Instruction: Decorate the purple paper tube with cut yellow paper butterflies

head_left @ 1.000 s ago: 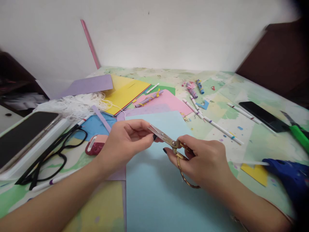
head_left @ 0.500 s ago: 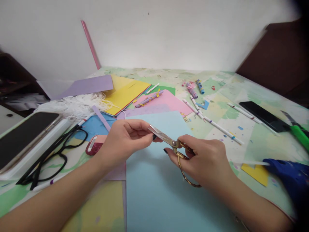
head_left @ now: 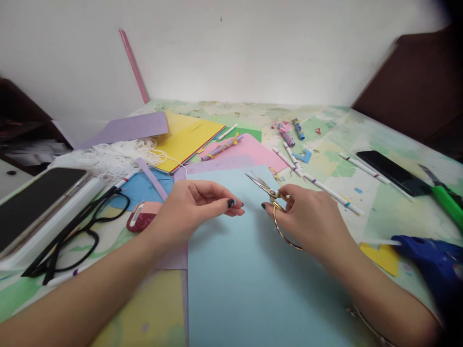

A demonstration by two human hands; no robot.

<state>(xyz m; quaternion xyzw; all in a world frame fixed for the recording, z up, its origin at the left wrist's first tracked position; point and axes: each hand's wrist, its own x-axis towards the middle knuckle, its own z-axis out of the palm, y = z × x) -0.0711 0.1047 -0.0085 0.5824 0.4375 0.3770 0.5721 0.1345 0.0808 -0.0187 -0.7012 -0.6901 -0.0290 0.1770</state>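
Note:
My right hand (head_left: 307,217) grips a small pair of gold-handled scissors (head_left: 272,193), its blades parted and pointing up and to the left. Thumb and fingers of my left hand (head_left: 202,202) are pinched together; whatever lies between them is too small or hidden to make out. Both hands are above a light blue sheet of paper (head_left: 231,279). The scissor tips are apart from my left fingertips. Behind the blue sheet is a pink sheet (head_left: 258,152) with a purple paper roll (head_left: 222,148) wrapped in yellow on it.
To the left are black glasses (head_left: 85,236), a phone (head_left: 39,202), white string (head_left: 119,156) and yellow paper (head_left: 191,140). On the right lie white sticks (head_left: 333,193), a black phone (head_left: 392,172), a green-handled cutter (head_left: 446,205) and a blue glue gun (head_left: 430,260).
The scissors in my right hand have moved right, away from my left fingertips, and their blades have opened. My left hand stays nearly in place, still pinched.

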